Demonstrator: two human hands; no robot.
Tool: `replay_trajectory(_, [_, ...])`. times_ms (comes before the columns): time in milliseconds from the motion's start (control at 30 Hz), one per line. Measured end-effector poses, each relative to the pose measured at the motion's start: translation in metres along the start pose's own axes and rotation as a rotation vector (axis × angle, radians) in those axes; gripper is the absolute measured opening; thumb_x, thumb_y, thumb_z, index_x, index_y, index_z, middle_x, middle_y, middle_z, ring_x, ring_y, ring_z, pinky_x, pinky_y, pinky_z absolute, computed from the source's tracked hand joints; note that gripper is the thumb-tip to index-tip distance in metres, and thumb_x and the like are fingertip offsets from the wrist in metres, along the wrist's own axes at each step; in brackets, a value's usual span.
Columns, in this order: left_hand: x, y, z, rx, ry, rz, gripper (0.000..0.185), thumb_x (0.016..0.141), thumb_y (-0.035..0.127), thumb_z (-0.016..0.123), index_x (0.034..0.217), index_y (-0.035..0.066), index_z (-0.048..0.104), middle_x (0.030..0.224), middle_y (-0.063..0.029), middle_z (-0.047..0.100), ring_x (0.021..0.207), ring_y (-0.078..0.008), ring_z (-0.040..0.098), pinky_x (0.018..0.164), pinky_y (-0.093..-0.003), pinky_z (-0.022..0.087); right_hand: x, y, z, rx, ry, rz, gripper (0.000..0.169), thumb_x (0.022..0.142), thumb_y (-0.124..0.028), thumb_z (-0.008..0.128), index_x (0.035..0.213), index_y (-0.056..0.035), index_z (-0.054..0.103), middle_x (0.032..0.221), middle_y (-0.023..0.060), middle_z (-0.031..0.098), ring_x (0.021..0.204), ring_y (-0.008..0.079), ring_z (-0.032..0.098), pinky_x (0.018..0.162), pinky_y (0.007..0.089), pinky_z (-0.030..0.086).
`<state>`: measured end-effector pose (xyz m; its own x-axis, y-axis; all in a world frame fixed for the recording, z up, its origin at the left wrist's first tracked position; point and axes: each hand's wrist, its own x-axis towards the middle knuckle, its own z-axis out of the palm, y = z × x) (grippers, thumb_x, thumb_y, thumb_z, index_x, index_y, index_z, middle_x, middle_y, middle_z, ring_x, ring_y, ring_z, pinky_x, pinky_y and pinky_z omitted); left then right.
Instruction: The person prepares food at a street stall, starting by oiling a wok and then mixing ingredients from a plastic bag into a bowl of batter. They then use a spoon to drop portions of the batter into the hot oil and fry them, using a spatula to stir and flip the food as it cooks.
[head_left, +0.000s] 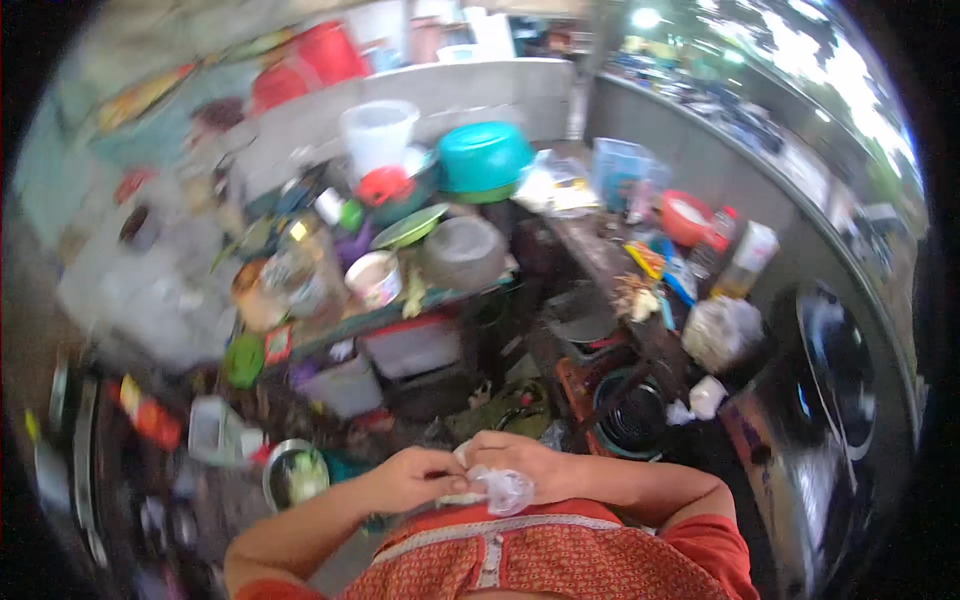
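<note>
Both my hands meet in front of my red patterned top, near the bottom middle of the view. My left hand (420, 478) comes in from the left with its fingertips closed on a small whitish item by the plastic. My right hand (517, 459) reaches in from the right, its fingers curled around a crumpled clear plastic bag (508, 491). What the bag holds is hidden by the hands and by blur. Just left of my left hand, a round metal bowl (271, 480) holds pale green pieces, perhaps cut vegetable.
A cluttered table (330, 337) bears a turquoise basin (484, 159), a white bucket (379, 139) and a floral cup (373, 279). At the right are a stove (574, 379), a knotted plastic bag (721, 334) and a black wok or lid (832, 367). A low wall stands behind.
</note>
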<state>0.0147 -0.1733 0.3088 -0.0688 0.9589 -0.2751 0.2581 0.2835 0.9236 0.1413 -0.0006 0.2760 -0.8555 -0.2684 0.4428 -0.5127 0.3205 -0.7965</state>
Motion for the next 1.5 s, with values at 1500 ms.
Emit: replay_trajectory(1500, [-0.329, -0.213, -0.098, 0.391, 0.890, 0.419, 0.017, 0.077, 0.021, 0.063, 0.079, 0.005, 0.055, 0.084, -0.0100, 0.048, 0.080, -0.0286, 0.049, 0.068, -0.0393, 0.039, 0.280, 0.040, 0.290, 0.272, -0.492, -0.028, 0.026, 0.073, -0.012, 0.067, 0.057, -0.0053, 0.048, 0.082, 0.0070, 0.049, 0.076, 0.0187, 0.052, 0.068, 0.0334, 0.044])
